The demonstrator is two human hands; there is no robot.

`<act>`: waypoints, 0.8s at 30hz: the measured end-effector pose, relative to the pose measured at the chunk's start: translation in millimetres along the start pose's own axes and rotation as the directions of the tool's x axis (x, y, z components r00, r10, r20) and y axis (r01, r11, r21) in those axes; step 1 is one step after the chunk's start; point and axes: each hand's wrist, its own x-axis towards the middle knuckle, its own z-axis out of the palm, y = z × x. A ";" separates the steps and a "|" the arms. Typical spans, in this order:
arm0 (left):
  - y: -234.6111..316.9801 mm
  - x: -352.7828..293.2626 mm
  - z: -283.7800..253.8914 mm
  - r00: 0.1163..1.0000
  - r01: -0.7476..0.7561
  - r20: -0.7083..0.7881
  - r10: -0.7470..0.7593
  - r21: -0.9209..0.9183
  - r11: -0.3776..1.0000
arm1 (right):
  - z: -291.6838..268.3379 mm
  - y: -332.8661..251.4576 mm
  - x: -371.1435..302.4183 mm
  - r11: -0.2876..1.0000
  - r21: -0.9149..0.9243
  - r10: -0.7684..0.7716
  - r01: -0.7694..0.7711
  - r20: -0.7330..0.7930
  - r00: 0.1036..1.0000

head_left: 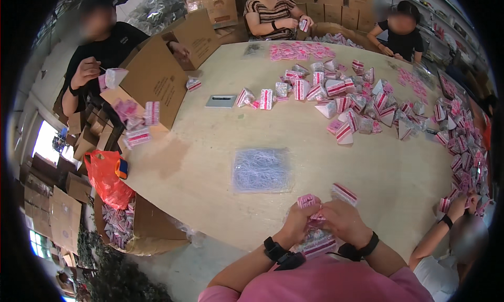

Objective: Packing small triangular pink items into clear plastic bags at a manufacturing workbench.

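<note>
My left hand and my right hand are close together at the table's near edge. Both have their fingers closed on a small pink-and-white printed tag, which sticks up by the left thumb. Just below the hands, near my body, lies a clear packet with a pink-and-white striped label. Another striped packet rests on the table just beyond my right hand. Ahead of my hands sits a clear flat tray of white strings. My fingers hide part of what they hold.
Pyramid-shaped striped packets are heaped across the far and right table. Pink tags lie beyond them. A cardboard box stands at the left edge, with a red bag below. Several co-workers sit or stand around the table.
</note>
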 end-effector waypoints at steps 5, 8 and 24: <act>12.7 -2.2 -1.5 0.989 -0.143 0.061 0.133 0.228 0.963 | -39.0 1.9 -2.0 0.895 0.339 0.275 -0.290 0.093 0.957; 11.1 -2.5 -2.2 0.961 -0.271 0.109 0.252 0.224 0.936 | -50.2 -11.2 2.1 0.854 0.440 0.215 -0.278 0.188 0.958; 3.1 -2.4 -9.7 0.986 -0.110 0.130 0.101 0.061 0.992 | 21.1 11.3 30.8 0.825 0.544 0.244 -0.153 -0.097 0.965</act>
